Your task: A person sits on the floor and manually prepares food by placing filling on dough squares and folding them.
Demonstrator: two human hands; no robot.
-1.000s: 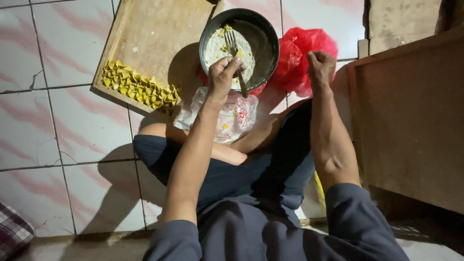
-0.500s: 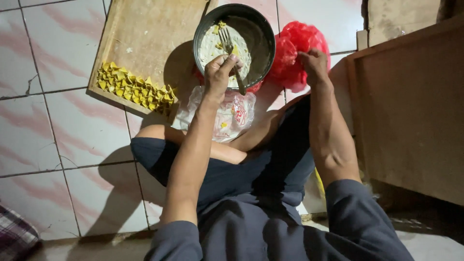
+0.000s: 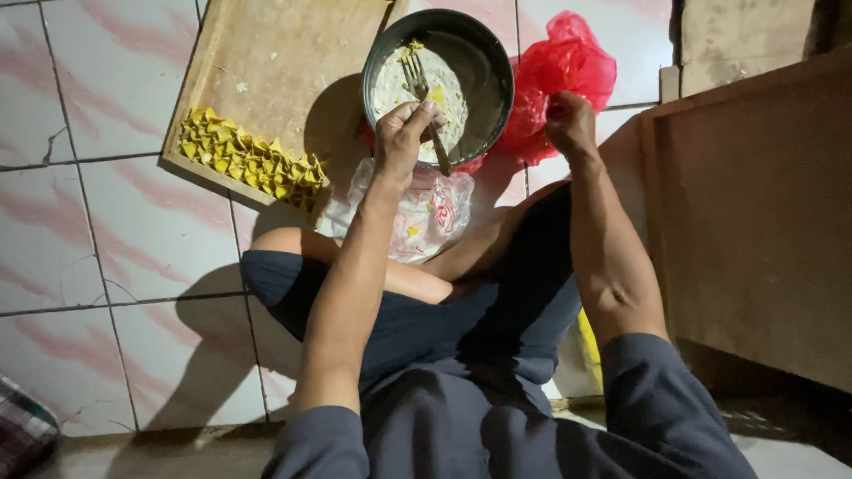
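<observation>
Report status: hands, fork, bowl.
Left hand grips fork over dark bowl. Right hand on red bag. Nothing blocking.

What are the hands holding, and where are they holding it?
The left hand holds a fork by its handle, tines in the dark bowl. The right hand grips the red plastic bag at its lower edge.
</observation>
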